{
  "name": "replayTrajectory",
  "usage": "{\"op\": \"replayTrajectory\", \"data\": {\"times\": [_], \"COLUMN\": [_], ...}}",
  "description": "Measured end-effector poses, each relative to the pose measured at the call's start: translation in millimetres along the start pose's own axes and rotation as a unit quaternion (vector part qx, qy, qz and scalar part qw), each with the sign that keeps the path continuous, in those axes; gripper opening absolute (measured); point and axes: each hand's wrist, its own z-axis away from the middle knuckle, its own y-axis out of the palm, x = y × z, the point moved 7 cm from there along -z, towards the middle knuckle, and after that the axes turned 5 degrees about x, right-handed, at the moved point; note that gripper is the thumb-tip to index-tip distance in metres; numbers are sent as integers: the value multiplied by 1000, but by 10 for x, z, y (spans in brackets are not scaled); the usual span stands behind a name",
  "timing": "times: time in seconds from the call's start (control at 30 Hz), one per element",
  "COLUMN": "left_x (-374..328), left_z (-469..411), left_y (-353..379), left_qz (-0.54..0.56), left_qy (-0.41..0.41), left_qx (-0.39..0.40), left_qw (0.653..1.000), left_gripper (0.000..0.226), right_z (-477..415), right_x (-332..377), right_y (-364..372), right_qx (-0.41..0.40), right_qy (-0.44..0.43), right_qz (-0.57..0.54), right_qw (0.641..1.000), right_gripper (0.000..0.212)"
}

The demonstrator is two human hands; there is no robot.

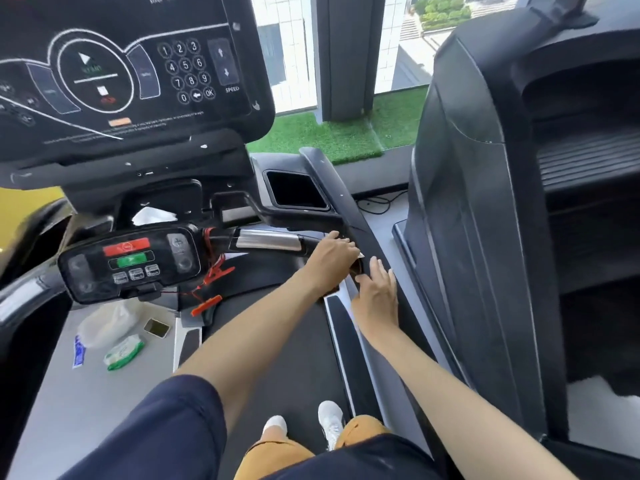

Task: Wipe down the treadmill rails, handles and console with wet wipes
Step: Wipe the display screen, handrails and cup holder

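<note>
1. Because it looks rigid, the right rail (337,192) should take firm rubbing.
2. On the rail, the left hand (332,252) curls its fingers over a wipe (361,254), with one white corner showing.
3. Just below it on the rail, the right hand (375,292) lies flat, fingers together.
4. The wipe is likely soft and limp, so bunch it under the palm.

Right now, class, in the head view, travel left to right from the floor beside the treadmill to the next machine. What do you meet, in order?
Blue packet, green wet wipes pack, orange clip, left hand, right hand, neighbouring machine.
</note>
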Motion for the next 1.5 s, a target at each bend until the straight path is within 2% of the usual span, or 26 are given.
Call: {"op": "replayTrajectory", "data": {"times": [0.17, 0.3, 0.4, 0.57, 0.63, 0.73, 0.87, 1.0, 1.17, 1.33, 1.5], "left_x": [35, 201, 317, 653, 839, 1051, 1260, 1362, 1434, 1641, 1810], "left_z": [221, 425, 672, 1120, 1314, 1604, 1866, 1928, 2229, 2866, 3497], "left_y": [68, -38, -117, -116, -182, -289, -363, -325, -434, -303, -68], "left_qz": [-131, -175, -196, -242, -242, -234, -223, -215, -167, -99, -100], "left_qy": [161, 193, 201, 139, 90, 54, -3, -36, -28, -38, -47], "left_qx": [0, -41, -66, -55, -45, -51, -49, -6, -95, -175, -151], "left_qw": [978, 965, 958, 959, 965, 969, 974, 976, 981, 979, 982], "left_gripper": [19, 18, 27, 34, 45, 43, 51, 48, 48, 50, 52], "right_z": [-20, -89, -99, -83, -82, -51, 49, 184, 337, 494, 686], "right_x": [141, 322, 515, 966, 1163, 1440, 1797, 2083, 2288, 2464, 2756], "right_y": [-114, -139, -109, -98, -86, -81, -63, -5, 73, 235, 394], "right_qx": [-7, -9, -2, -6, -3, 1, -11, -21, -20, -22, -33], "right_qy": [-32, -56, -80, -140, -157, -180, -205, -219, -215, -211, -214], "right_qz": [6, 2, -13, -25, -29, -22, -28, -36, -16, 5, 26], "right_qw": [999, 998, 997, 990, 987, 983, 978, 975, 976, 977, 976], "right_gripper": [31, 24, 24, 28, 28, 27, 25, 29, 35, 31, 12]}}
